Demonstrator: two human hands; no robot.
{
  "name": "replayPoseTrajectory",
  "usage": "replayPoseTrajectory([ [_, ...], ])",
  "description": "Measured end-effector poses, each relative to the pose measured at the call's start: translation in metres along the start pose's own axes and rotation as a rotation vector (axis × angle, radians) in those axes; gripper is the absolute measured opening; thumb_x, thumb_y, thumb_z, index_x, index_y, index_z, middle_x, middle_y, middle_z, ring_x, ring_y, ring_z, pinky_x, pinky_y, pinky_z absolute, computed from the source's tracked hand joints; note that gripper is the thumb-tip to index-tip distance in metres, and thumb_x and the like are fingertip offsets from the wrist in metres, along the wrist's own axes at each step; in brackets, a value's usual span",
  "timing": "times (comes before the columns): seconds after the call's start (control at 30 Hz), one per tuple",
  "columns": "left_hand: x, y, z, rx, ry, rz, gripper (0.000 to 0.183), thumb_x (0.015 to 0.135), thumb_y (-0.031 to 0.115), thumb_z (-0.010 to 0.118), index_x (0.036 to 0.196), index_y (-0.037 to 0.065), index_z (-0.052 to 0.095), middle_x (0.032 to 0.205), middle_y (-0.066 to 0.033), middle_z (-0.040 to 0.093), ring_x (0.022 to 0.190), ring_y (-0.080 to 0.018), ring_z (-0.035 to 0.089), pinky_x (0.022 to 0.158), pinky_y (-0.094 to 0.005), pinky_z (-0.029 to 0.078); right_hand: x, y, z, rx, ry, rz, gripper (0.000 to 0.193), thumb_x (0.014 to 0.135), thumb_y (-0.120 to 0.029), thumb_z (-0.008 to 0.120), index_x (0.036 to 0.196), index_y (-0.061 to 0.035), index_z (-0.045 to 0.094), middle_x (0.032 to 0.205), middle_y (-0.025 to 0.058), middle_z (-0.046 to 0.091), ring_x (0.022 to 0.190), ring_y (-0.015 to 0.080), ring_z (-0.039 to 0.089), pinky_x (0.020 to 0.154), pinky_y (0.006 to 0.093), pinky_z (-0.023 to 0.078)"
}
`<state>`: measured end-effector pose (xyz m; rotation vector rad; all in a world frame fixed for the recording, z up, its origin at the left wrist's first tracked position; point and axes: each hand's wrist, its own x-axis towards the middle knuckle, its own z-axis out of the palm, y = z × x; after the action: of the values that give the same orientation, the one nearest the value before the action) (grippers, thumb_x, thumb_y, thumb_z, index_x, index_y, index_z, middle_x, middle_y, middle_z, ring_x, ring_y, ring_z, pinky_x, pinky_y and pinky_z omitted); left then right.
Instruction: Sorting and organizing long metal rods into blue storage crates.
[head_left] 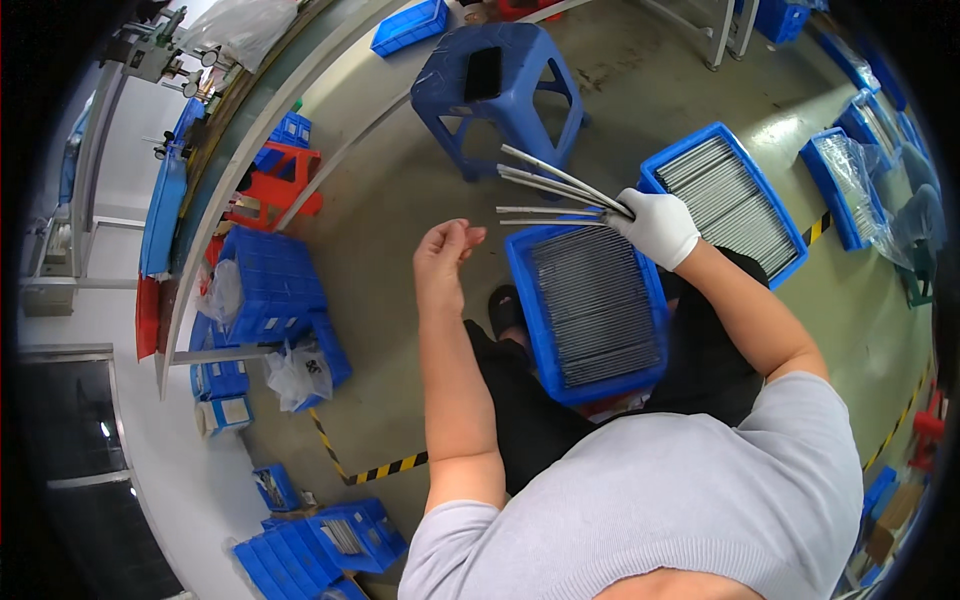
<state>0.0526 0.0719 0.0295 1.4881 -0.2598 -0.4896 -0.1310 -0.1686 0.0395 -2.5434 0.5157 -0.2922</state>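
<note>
Gloved in white, the right hand (657, 228) was clamped on one end of several thin metallic rods (585, 191), whose free ends fanned out leftward past the far edge of a blue plastic tray (527, 318). Bare and well apart from the rods, the left hand (447, 250) had its fingers bent toward the thumb; nothing showed in it, and whether the tips met, I could not tell. Because the rods were held at one end only and splayed, one could slide out if the grip slackened, and the glove's fabric might make that likelier. A dropped rod could land across the closely packed rows (598, 305) in that tray, or roll on the floor (375, 300). Beyond the wrist stood a second rod-filled tray (768, 185), where a careless elbow could catch the rim.
</note>
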Motion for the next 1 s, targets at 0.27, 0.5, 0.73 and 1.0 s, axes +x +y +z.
replayPoseTrajectory([
  [0.27,-0.004,-0.001,0.016,-0.081,-0.132,-0.012,0.023,0.088,0.021,0.067,0.100,0.002,0.064,0.091,-0.0044,0.069,0.074,-0.0040,0.055,0.066,-0.0166,0.041,-0.003,-0.015,0.009,-0.027,-0.070,-0.007,0.031,0.084,-0.038,0.063,0.080,-0.0072,0.060,0.064,0.0125,0.062,0.061,0.0303,0.062,0.057,0.0408,0.049],
  [0.5,-0.004,-0.003,0.015,-0.060,-0.117,-0.036,0.019,0.087,0.016,0.067,0.100,0.002,0.064,0.095,-0.0075,0.068,0.075,-0.0060,0.054,0.072,-0.0194,0.043,-0.004,-0.014,0.011,0.005,-0.063,-0.003,0.031,0.084,-0.038,0.063,0.080,-0.0071,0.060,0.062,0.0123,0.061,0.060,0.0311,0.062,0.057,0.0415,0.049],
  [0.73,-0.011,0.003,0.027,-0.103,-0.339,-0.007,0.022,0.084,0.002,0.064,0.106,0.000,0.061,0.101,-0.0129,0.067,0.090,-0.0142,0.061,0.087,-0.0262,0.046,-0.005,-0.016,0.013,0.085,-0.200,0.019,0.033,0.087,-0.038,0.059,0.084,-0.0055,0.062,0.068,0.0148,0.062,0.068,0.0323,0.063,0.064,0.0405,0.049],
  [1.0,-0.006,0.000,0.018,0.008,-0.182,0.035,0.016,0.086,0.009,0.065,0.099,0.000,0.063,0.094,-0.0092,0.067,0.084,-0.0139,0.062,0.084,-0.0263,0.047,-0.005,-0.025,0.006,-0.073,-0.054,-0.036,0.031,0.086,-0.038,0.060,0.083,-0.0075,0.062,0.069,0.0149,0.063,0.066,0.0324,0.063,0.063,0.0416,0.050],
])
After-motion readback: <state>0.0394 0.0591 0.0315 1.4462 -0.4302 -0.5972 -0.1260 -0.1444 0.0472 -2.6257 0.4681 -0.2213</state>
